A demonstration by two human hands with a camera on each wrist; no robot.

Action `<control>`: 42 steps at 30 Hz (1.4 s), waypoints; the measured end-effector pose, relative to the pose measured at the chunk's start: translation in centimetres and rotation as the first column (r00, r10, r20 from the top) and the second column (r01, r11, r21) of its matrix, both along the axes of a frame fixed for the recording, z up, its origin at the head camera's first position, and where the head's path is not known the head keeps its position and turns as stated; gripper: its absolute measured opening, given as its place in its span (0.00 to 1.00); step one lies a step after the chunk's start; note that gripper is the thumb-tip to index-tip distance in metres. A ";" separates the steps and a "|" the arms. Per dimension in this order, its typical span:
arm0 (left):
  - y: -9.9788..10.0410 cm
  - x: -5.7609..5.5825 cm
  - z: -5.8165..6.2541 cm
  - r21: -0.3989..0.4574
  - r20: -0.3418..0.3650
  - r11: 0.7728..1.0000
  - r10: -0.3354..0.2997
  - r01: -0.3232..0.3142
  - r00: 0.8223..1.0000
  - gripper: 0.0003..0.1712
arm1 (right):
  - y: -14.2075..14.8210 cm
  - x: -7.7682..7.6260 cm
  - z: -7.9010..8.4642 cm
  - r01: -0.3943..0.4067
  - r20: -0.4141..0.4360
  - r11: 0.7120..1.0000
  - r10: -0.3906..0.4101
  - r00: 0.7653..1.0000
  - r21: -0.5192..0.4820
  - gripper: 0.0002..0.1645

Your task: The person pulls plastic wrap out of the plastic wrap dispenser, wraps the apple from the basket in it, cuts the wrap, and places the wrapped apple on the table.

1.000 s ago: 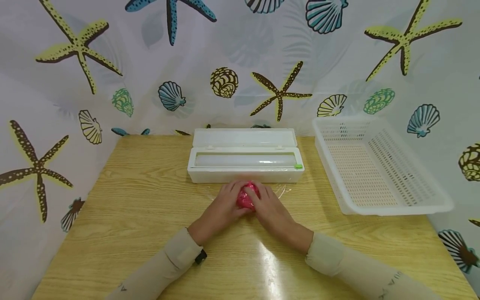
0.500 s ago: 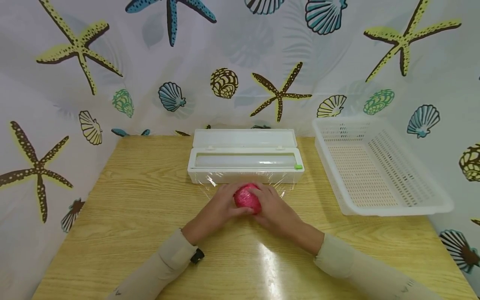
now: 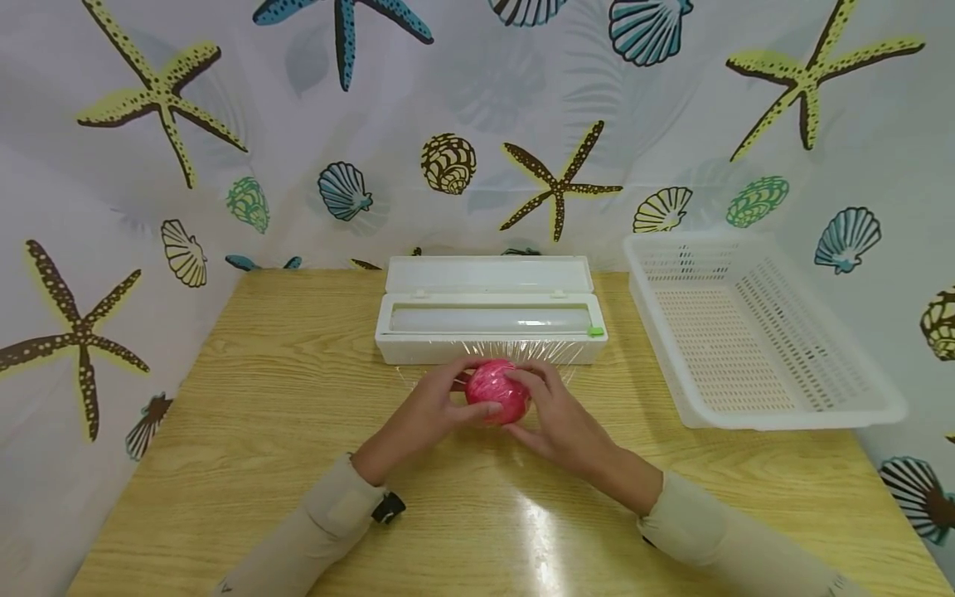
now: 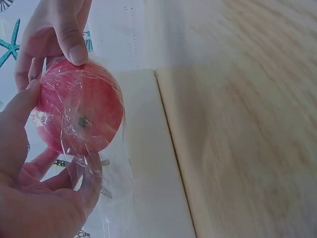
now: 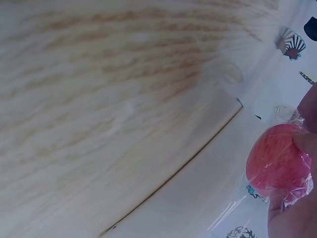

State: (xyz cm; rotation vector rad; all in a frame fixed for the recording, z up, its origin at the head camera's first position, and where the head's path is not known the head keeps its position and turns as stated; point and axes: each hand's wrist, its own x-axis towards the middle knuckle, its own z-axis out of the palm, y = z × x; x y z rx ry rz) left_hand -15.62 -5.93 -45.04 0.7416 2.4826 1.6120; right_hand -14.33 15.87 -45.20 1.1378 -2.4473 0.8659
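A red apple [image 3: 496,390] sits between both hands, in front of the dispenser, with clear cling film [image 4: 74,134] stretched and creased over its skin. My left hand [image 3: 429,410] grips its left side, thumb across the near face. On the opposite side my right hand [image 3: 563,427] holds it with curled fingers and thumb. In the right wrist view the same apple [image 5: 277,158] shows film bunched by the right thumb. Pleats of film fan from behind the apple up to the white cling film box [image 3: 395,348], whose lid [image 3: 488,274] stands up over the roll [image 3: 485,319].
At the right stands a white plastic basket [image 3: 656,365] with slotted walls. A small green slider [image 3: 595,331] sits at the box's right front edge. The wooden table [image 3: 283,398] ends at a shell-and-starfish printed cloth [image 3: 388,116] behind and at the sides.
The apple has turned and been lifted a little within the hands, showing more of its face. Both hands have spread slightly apart, and the film behind it has drawn into tighter pleats.
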 end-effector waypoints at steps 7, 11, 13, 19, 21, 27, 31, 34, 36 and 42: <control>-0.2 -0.1 0.7 0.027 0.060 0.998 0.046 -0.048 0.997 0.33 | 0.1 0.3 0.5 -0.005 -0.037 0.999 0.003 0.999 -0.052 0.42; -0.3 -0.2 0.9 0.045 0.097 0.995 0.082 -0.087 0.992 0.32 | -0.1 0.3 0.6 -0.002 -0.065 0.996 -0.004 0.998 -0.085 0.41; -0.4 -0.2 0.9 0.052 0.110 0.993 0.101 -0.107 0.989 0.31 | -0.2 0.2 0.6 0.004 -0.076 0.995 -0.011 0.997 -0.095 0.40; -0.5 -0.2 1.1 0.054 0.123 0.989 0.129 -0.137 0.984 0.29 | -0.5 0.2 0.5 0.029 -0.055 0.996 -0.034 0.998 -0.090 0.41; -0.5 -0.2 1.2 0.054 0.122 0.989 0.131 -0.138 0.984 0.29 | -0.7 0.3 0.4 0.026 -0.040 0.996 -0.030 0.999 -0.089 0.44; -0.4 -0.2 1.3 0.080 0.130 0.987 0.129 -0.140 0.983 0.28 | -0.9 0.4 0.1 0.028 -0.073 0.998 -0.033 0.997 -0.056 0.51; -0.3 -0.1 1.5 0.084 0.135 0.985 0.136 -0.148 0.981 0.28 | -1.0 0.3 0.0 0.060 -0.145 0.998 -0.064 0.987 -0.032 0.52; -0.2 0.0 1.7 0.073 0.132 0.984 0.151 -0.161 0.980 0.28 | -0.9 0.3 0.1 0.080 -0.197 0.997 -0.081 0.977 -0.012 0.51; -0.2 0.1 1.9 0.062 0.127 0.984 0.161 -0.170 0.979 0.28 | -0.9 0.2 0.4 0.080 -0.218 0.997 -0.079 0.973 -0.003 0.51; 0.0 0.1 2.7 0.022 0.110 0.979 0.198 -0.202 0.974 0.29 | -0.6 0.0 1.3 0.063 -0.214 0.998 -0.058 0.975 0.014 0.51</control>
